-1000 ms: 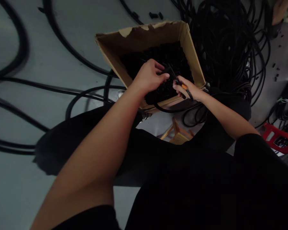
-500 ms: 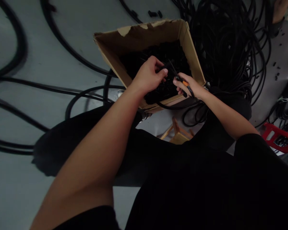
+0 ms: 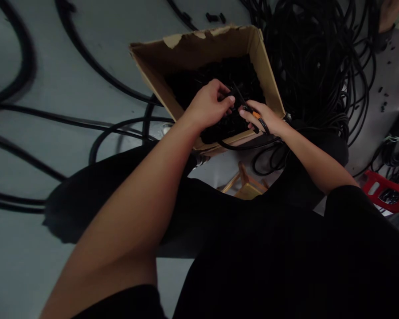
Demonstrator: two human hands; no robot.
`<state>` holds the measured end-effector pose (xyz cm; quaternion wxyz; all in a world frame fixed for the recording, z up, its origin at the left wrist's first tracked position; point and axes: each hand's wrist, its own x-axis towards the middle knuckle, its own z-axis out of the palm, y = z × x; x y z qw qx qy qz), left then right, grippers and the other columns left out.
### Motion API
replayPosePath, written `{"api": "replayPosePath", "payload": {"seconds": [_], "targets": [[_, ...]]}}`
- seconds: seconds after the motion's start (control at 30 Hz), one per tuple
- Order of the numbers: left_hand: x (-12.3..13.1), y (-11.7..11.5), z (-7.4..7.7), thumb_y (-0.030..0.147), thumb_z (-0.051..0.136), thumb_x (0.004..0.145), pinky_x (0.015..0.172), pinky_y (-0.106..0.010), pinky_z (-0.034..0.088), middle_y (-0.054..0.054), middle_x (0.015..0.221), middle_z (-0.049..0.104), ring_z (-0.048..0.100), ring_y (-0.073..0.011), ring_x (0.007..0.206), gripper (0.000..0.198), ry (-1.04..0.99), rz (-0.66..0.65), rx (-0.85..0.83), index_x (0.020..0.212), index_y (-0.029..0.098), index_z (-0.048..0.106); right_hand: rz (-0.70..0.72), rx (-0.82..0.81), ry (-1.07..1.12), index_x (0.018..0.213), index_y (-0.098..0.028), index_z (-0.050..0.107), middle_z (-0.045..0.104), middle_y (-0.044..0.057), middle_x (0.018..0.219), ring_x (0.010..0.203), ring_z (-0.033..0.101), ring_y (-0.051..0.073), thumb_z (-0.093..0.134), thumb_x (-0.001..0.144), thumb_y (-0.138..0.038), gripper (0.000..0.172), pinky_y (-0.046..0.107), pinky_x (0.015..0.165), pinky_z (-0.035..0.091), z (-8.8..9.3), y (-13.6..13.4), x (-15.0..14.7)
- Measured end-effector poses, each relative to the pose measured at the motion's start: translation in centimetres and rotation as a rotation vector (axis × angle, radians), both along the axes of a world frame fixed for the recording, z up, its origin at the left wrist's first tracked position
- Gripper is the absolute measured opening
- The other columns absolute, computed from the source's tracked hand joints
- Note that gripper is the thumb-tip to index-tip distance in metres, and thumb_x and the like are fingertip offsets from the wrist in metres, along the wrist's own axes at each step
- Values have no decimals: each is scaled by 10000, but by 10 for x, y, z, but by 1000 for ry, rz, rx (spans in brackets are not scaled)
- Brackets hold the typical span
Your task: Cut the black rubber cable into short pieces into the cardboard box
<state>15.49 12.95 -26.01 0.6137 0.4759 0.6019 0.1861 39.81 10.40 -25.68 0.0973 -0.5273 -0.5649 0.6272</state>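
I am pinching the black cable end between the thumb and forefinger of my left hand. The other fingers are curling in, so this hand is nearly closed. My right hand is wrapping shut around the orange-handled cutting tool; I cannot tell whether it is cutters or scissors.

Relation of note: both hands are working over the open cardboard box, above the heap of small black pieces inside it. The cable end is lying just to the left of the tool and a little beyond it. The tool's long axis is running diagonally, with the handles in my right palm and the thin tip pointing away from me and leftward, toward my left fingertips. Tip and cable end are sitting very close together; the dark picture is not showing whether they are touching. My left hand is the nearer one, being already on the cable end.

The cable's slack is looping down below my hands, across the box's near edge, and trailing right toward the black cable coils on the floor.
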Motion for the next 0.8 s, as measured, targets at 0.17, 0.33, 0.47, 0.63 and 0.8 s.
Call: {"api": "replayPosePath", "payload": {"seconds": [0.17,0.33,0.47,0.63,0.8], "targets": [[-2,0,-2,377,876,1115,1171,-572,764,-111,1168,874,920,-414,1303,258,45,-72,47,1280,243,730,-77,-79,-15,1249,-230,688,626,-30,920,734,702,131,874,1237,-710,516,182,612,593,3,0,-4],[-5,1,-3,369,972,1028,1281,-581,720,-107,1229,878,856,-430,1408,341,90,-128,137,1220,233,726,-163,-211,42,1217,-245,666,640,-44,888,706,726,129,878,1250,-666,472,175,586,593,13,-2,-11],[-7,0,-9,355,986,996,1315,-580,691,-93,1228,878,824,-410,1405,367,76,-142,180,1235,220,742,-161,-199,11,1172,-245,655,622,-57,862,666,686,111,904,1250,-588,431,156,544,547,13,-2,-11],[-8,-1,-21,351,911,1008,1281,-590,703,-96,1210,880,871,-404,1335,306,58,-145,211,1262,234,786,-162,-209,31,1205,-244,665,637,-59,865,668,700,109,897,1263,-513,361,150,555,555,11,-4,-11],[-7,-1,-29,386,850,1069,1203,-582,737,-104,1133,876,910,-384,1189,323,12,-160,186,1349,234,796,-179,-204,24,1179,-255,638,621,-66,845,646,682,111,892,1263,-499,362,152,527,521,13,-7,-16]]}}
